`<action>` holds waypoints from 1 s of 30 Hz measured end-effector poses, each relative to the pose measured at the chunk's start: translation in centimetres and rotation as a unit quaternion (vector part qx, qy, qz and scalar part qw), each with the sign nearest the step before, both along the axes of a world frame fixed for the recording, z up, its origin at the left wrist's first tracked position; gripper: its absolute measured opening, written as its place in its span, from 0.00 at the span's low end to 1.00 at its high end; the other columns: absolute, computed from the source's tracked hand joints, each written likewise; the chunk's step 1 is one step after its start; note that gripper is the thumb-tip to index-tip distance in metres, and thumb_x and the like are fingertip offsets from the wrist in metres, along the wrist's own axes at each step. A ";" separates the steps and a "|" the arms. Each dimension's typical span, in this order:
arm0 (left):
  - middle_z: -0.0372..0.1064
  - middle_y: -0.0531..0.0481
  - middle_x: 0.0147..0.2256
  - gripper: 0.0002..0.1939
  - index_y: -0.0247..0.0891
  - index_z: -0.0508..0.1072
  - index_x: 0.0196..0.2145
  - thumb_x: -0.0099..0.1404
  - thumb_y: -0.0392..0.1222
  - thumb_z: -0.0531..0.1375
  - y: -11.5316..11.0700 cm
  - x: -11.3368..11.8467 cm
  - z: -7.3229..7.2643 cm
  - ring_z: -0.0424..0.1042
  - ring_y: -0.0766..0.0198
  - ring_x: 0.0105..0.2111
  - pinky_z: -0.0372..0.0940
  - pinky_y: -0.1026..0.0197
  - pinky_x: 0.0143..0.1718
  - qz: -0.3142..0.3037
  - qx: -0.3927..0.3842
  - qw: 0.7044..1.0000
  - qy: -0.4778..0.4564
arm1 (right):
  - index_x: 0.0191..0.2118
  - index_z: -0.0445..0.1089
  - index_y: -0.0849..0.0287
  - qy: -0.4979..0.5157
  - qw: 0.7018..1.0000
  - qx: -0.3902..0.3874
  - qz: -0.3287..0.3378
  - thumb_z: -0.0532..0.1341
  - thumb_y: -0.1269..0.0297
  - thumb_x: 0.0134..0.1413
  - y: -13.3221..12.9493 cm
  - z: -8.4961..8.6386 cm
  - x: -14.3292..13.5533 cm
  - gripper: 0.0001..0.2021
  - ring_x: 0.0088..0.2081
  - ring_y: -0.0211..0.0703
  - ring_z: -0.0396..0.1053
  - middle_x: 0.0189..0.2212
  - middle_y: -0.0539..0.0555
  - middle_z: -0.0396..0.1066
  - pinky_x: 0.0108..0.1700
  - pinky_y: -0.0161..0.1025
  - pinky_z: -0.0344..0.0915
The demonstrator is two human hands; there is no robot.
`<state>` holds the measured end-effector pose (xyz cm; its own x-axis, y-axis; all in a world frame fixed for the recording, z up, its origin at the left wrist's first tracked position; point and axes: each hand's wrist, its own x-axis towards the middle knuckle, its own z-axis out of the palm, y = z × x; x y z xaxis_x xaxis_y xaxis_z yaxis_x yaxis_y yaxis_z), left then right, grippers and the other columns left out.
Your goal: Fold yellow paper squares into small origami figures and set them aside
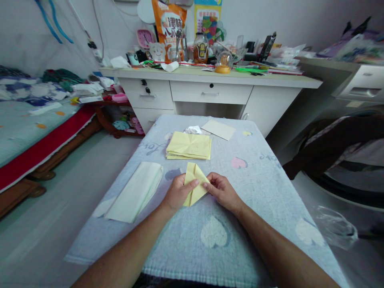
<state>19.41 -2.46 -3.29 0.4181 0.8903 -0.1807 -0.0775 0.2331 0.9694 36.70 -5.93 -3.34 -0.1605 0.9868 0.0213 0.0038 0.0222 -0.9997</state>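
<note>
A partly folded piece of yellow paper (195, 190) is held up over the cloth-covered table. My left hand (179, 192) pinches its left side, thumb on the front face. On the opposite edge, my right hand (222, 190) grips the paper between thumb and curled fingers. Just beyond lies a stack of creased yellow sheets (189, 145). A crumpled white scrap (193, 130) and a pale flat card (219, 129) rest behind the stack. To the left is a folded pale green-white paper bundle (135, 192).
The table (249, 224) has a blue heart-patterned cloth. Behind it stands a white desk (210, 94) crowded with a jar (201, 48), an orange bag (169, 24) and other items. A bed (45, 132) is at left, a washing machine (360, 84) at right.
</note>
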 end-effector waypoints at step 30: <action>0.66 0.52 0.31 0.13 0.35 0.68 0.38 0.58 0.43 0.63 0.3 -0.9 0.6 0.66 0.68 0.30 0.59 0.67 0.31 -0.100 0.101 0.988 0.059 | 0.43 0.58 0.53 0.096 0.995 -0.040 -0.014 0.69 0.58 0.44 0.5 -0.7 0.8 0.23 0.21 0.32 0.60 0.24 0.42 0.63 0.23 0.30 0.55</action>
